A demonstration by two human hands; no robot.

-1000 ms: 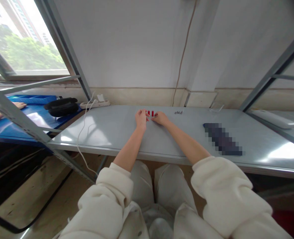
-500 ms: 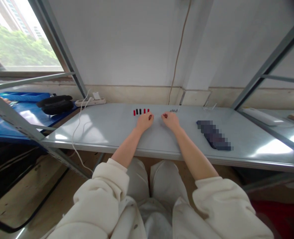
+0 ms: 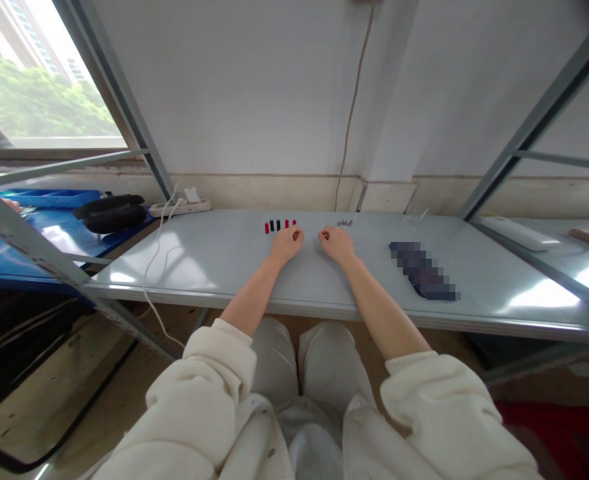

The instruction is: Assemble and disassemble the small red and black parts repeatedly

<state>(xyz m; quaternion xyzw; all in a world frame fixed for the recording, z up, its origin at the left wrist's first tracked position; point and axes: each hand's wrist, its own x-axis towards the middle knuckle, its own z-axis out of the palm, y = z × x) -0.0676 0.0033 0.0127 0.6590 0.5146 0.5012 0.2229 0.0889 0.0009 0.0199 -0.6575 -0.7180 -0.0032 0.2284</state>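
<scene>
Both my hands rest on the grey tabletop (image 3: 314, 280), apart from each other, with fingers curled. My left hand (image 3: 288, 243) is closed, and whatever its fingers may hold is hidden. Just beyond it, several small red and black cylinders stand in a row, among them a red cylinder (image 3: 267, 228) at the left end and a black cylinder (image 3: 278, 225). My right hand (image 3: 338, 244) is closed too, its grip too small to make out. Behind its knuckles lies a little group of small grey pieces (image 3: 345, 223).
A dark, pixelated flat object (image 3: 422, 270) lies to the right. At the left are a white power strip (image 3: 180, 207) with a cable (image 3: 150, 267), a black case (image 3: 114, 215) and a blue tray (image 3: 54, 197). Grey metal posts (image 3: 529, 133) frame the table. Another person's hand (image 3: 9, 204) shows at far left.
The whole view has shifted slightly. My two hands keep nearly the same closed pose, and the cylinders and grey pieces stay in place.
</scene>
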